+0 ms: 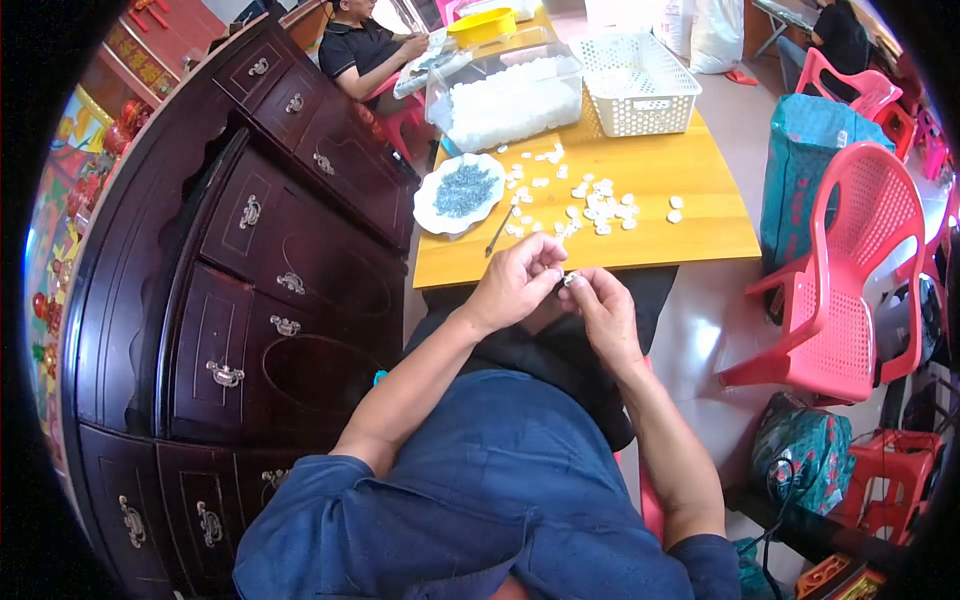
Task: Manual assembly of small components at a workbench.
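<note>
1. We see the small white piece (569,280) between the two hands, just to the right of the left fingertips and at the tips of the right ones. The right hand (608,315) seems nearer to it. Its long axis we cannot tell, because the fingers cover much of it.
2. The piece looks pale and a little shiny; its exact shape is too small for us to read.
3. The right thumb and finger are closed in a pinch and have hold of the piece. The left hand (515,280) has thumb and finger nearly together beside it; whether they also grip it, we cannot tell.
4. Just beyond the hands, on the yellow table (695,240), we find loose white pieces (605,208).
5. Ahead and left of the hands we notice a thin dark tool (495,238) and, farther, a white plate (426,208) with grey-blue bits (465,190).
</note>
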The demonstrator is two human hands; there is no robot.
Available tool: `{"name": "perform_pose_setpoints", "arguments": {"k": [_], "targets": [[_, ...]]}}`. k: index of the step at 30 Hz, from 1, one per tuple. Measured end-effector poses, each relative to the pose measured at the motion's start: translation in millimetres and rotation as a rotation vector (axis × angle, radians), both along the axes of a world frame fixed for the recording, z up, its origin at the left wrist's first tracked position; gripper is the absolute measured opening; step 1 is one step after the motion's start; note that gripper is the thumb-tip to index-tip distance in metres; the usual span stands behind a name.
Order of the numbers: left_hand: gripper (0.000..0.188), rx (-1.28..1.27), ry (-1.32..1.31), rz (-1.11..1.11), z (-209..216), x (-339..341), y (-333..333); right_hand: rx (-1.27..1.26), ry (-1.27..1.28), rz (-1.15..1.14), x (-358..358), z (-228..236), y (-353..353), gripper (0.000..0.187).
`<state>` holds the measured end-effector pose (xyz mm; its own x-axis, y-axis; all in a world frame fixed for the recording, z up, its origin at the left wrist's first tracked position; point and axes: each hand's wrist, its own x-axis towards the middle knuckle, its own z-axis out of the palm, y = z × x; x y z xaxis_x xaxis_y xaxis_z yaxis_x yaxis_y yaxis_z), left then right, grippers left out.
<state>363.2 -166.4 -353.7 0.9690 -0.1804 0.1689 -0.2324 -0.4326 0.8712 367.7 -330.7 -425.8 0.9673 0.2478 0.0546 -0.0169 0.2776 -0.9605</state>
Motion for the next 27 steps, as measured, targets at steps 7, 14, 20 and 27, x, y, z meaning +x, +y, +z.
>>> {"name": "perform_pose_setpoints", "arguments": {"k": [7,14,20,27], "targets": [[0.014,0.030,-0.002,-0.003,1.1,-0.3,1.7,-0.032,-0.023,0.007,-1.0,2.7,-1.5,0.020],[0.015,0.165,-0.076,-0.024,5.8,-0.1,1.2,-0.095,-0.054,-0.009,-4.7,13.0,-2.9,0.019],[0.017,0.205,-0.124,-0.022,3.9,1.1,-2.5,-0.172,-0.087,-0.059,-5.4,14.2,-2.9,0.019],[0.017,0.212,-0.172,-0.033,-0.4,3.1,-3.7,-0.251,-0.077,-0.078,-4.3,9.8,-1.2,0.020]]}}
